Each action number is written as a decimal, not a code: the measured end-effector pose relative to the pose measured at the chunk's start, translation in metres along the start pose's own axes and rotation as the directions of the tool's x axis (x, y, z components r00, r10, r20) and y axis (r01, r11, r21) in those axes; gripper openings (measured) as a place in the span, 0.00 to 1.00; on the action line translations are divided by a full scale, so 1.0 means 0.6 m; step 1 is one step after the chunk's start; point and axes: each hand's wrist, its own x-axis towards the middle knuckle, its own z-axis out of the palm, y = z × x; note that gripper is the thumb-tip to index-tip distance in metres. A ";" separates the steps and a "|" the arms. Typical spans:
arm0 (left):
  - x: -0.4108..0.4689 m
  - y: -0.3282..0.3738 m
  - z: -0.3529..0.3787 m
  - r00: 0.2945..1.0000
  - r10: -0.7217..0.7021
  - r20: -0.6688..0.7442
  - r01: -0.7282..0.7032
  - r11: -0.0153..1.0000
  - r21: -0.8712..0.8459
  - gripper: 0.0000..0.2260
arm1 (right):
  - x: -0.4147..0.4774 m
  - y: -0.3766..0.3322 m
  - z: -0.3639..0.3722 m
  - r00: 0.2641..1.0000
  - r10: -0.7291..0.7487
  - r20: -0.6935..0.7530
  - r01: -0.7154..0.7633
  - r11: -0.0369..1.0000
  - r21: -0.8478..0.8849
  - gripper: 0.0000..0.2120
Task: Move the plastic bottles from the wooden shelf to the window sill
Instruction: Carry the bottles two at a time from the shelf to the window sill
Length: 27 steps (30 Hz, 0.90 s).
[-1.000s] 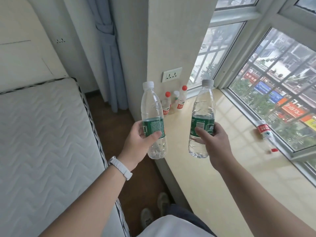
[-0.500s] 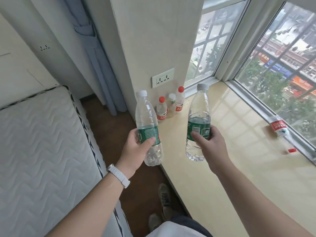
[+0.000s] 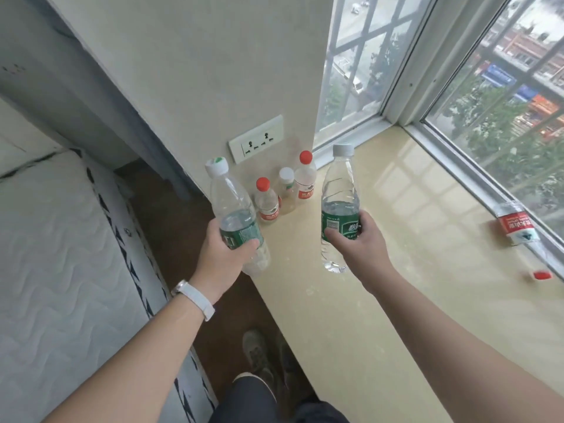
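Careful, my left hand (image 3: 224,254) fingers wrap one green-label bottle (image 3: 236,215) over the window sill (image 3: 396,270) edge, right hand (image 3: 355,245) gripping another bottle (image 3: 339,206); either could tip.

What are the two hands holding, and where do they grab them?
Each holds a green-label water bottle around its label band: the left hand one bottle, the right hand the other.

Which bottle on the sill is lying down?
The red-labelled bottle by the right-hand window, with a red cap beside it; the three small bottles near the wall socket stand upright.
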 end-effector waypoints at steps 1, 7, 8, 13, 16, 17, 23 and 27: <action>0.014 -0.006 0.003 1.000 0.007 -0.017 -0.007 1.000 0.012 0.24 | 0.014 0.008 0.003 1.000 0.005 -0.005 -0.005 1.000 -0.021 0.16; 0.091 -0.080 0.029 0.994 0.007 -0.109 0.002 0.997 0.080 0.25 | 0.086 0.072 0.032 0.997 0.061 -0.045 -0.065 0.994 -0.091 0.19; 0.099 -0.094 0.037 0.993 -0.003 -0.119 0.012 0.997 0.080 0.25 | 0.095 0.084 0.037 0.996 0.066 -0.053 -0.071 0.991 -0.113 0.19; 0.144 -0.157 0.085 0.990 0.009 -0.141 0.004 0.996 0.091 0.24 | 0.144 0.127 0.065 0.993 0.064 -0.103 -0.083 0.977 -0.195 0.21; 0.173 -0.189 0.110 0.982 0.025 -0.187 -0.008 0.996 0.091 0.26 | 0.173 0.151 0.079 0.988 0.049 -0.145 -0.084 0.967 -0.241 0.22; 0.181 -0.199 0.117 0.978 0.026 -0.208 -0.008 0.996 0.086 0.26 | 0.184 0.159 0.084 0.986 0.041 -0.159 -0.082 0.963 -0.257 0.23; 0.220 -0.252 0.151 0.954 0.018 -0.299 0.007 0.997 0.082 0.30 | 0.241 0.196 0.104 0.982 0.009 -0.191 -0.062 0.961 -0.271 0.24; 0.229 -0.262 0.169 0.940 -0.004 -0.341 0.032 0.997 0.074 0.34 | 0.263 0.207 0.113 0.982 0.003 -0.187 -0.055 0.960 -0.274 0.25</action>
